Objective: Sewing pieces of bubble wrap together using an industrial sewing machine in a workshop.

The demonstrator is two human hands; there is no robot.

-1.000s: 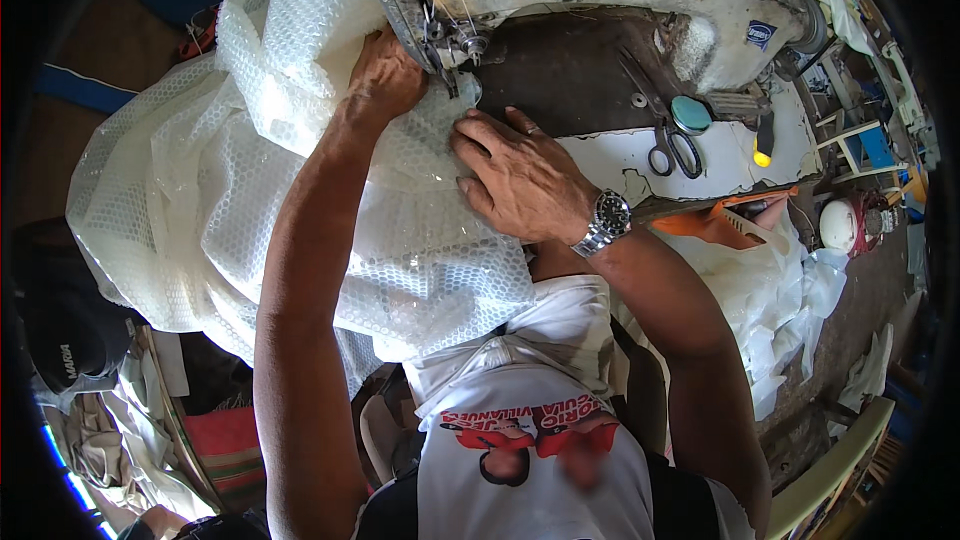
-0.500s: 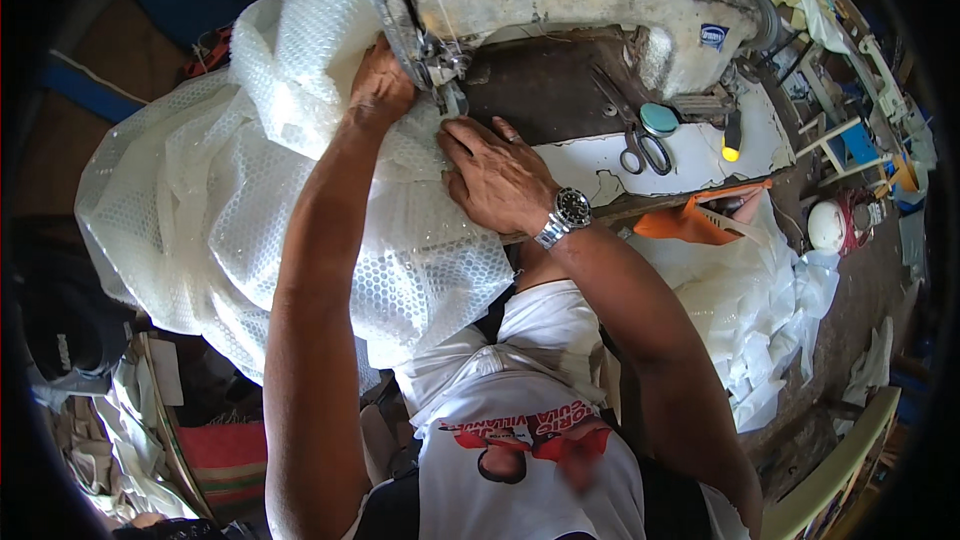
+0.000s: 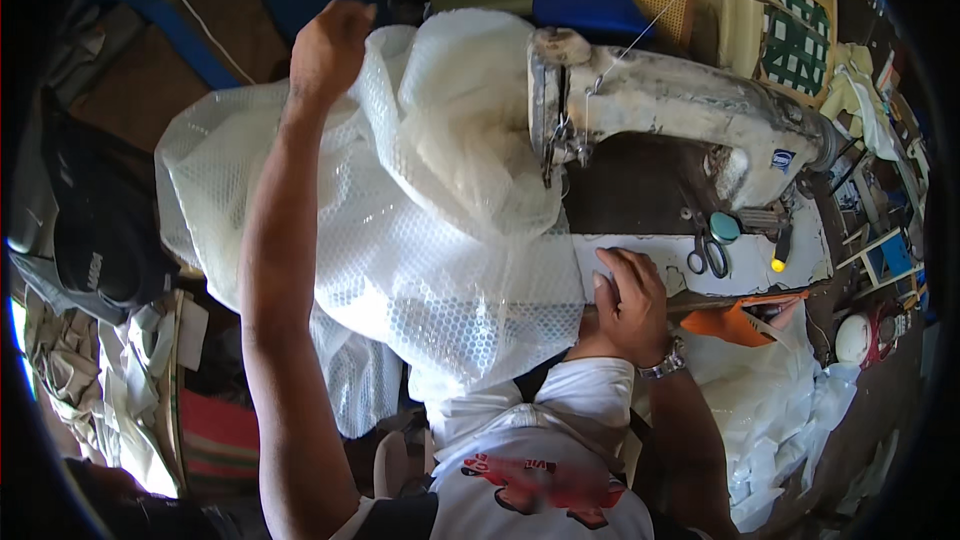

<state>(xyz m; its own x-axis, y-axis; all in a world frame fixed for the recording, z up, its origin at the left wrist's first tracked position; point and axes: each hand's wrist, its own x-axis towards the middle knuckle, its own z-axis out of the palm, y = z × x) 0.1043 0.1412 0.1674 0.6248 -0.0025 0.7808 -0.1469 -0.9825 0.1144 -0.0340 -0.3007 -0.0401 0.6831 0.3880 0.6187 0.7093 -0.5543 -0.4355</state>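
A large heap of clear bubble wrap lies across the left of the sewing table and drapes over my lap. My left hand is raised at the far left edge of the wrap, its fingers curled closed; what they may hold is hidden. Close to the table's front edge, my right hand is open with loosely bent fingers, beside the wrap's right border. The worn industrial sewing machine stands beyond, its needle end next to the bunched wrap. A thread runs up from the machine head.
Black-handled scissors, a round teal-lidded tin and a yellow-tipped cutter lie right on the table. An orange pouch hangs at the front edge. White plastic sheeting is piled below; a blue cushion sits behind the machine.
My left hand has left the needle area and risen to the far left. My right hand has drawn back toward the table edge. The view has shifted left, and the wrap is more spread out.
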